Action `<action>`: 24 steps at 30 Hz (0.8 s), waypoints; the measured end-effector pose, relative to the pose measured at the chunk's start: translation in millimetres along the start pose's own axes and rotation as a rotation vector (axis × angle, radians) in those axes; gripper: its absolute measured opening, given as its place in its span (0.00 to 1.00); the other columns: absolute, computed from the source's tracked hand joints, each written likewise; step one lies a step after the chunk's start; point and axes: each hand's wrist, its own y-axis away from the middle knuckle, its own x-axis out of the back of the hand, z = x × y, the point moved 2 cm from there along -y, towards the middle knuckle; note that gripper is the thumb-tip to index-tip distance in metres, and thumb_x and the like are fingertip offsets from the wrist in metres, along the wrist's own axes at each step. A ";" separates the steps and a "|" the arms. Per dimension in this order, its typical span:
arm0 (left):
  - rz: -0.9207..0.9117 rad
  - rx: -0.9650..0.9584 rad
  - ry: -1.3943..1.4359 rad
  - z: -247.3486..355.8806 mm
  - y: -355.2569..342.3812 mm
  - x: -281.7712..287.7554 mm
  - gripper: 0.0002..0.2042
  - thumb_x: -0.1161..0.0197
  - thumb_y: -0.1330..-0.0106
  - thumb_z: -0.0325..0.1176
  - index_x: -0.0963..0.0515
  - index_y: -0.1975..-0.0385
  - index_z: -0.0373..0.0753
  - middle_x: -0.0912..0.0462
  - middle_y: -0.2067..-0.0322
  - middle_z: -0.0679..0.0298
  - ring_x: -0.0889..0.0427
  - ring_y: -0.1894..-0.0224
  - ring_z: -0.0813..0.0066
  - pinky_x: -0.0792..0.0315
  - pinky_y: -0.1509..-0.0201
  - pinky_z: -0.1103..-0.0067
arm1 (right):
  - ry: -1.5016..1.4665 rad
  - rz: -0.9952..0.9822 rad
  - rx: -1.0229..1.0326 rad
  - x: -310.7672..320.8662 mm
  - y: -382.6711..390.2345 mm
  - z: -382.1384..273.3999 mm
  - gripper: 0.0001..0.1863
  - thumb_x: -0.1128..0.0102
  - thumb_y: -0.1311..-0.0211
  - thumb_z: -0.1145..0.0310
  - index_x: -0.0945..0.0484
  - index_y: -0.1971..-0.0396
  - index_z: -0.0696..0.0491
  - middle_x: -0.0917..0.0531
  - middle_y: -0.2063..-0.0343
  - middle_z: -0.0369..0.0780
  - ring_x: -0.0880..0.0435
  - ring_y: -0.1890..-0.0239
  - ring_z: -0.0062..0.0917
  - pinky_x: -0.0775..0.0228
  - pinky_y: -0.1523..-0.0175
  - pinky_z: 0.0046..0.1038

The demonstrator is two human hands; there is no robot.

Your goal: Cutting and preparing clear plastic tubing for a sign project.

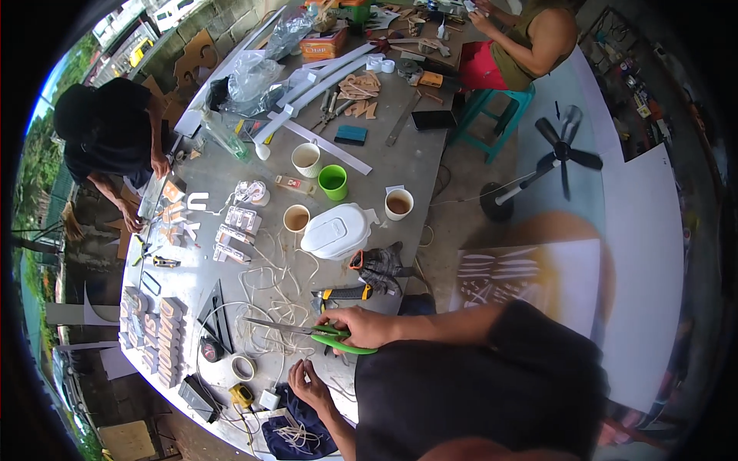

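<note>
My right hand [363,329] grips a pair of green-handled scissors [334,342], its long blades pointing left over a tangle of thin white wire [269,296]. Lower down, my left hand [309,386] hovers by the table's near edge, fingers loosely bent and apart, with nothing visible in them. Close to it lie a white plug adapter [269,399] and a dark blue cloth [296,426] with coiled wire on it. Beyond the scissors are a yellow-and-black utility knife [346,293] and dark work gloves [380,265].
Block letters [161,338] stand at the left edge near a tape roll [244,369] and tape measure [210,349]. Cups, including a green one [333,183], surround a white lidded container [336,230]. One person [108,138] works across the table; another [530,46] sits far right. A fan [565,151] stands beside it.
</note>
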 end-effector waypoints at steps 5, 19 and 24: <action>0.036 0.307 0.200 40.0 -27.8 25.7 0.09 0.44 0.30 0.30 0.21 0.65 0.29 0.19 0.73 0.58 0.22 0.68 0.69 0.30 0.64 0.75 | -0.194 -0.118 0.100 -5.5 -17.3 8.1 0.32 0.27 0.51 0.75 0.32 0.45 0.55 0.20 0.67 0.33 0.25 0.63 0.14 0.30 0.56 0.23; -0.651 0.277 0.575 113.7 -120.3 100.2 0.18 0.50 0.26 0.45 0.19 0.59 0.38 0.36 0.82 0.76 0.42 0.79 0.88 0.47 0.76 0.84 | -0.504 -0.478 0.187 11.8 -81.4 -78.1 0.32 0.32 0.48 0.80 0.34 0.42 0.55 0.18 0.74 0.32 0.19 0.67 0.14 0.34 0.35 0.37; -0.719 0.422 0.679 105.0 -136.3 113.5 0.20 0.47 0.28 0.50 0.19 0.70 0.40 0.38 0.83 0.79 0.44 0.81 0.90 0.48 0.79 0.87 | -0.585 -0.715 0.129 -10.0 -99.3 -59.2 0.33 0.31 0.49 0.80 0.34 0.41 0.54 0.17 0.73 0.35 0.18 0.67 0.18 0.33 0.37 0.36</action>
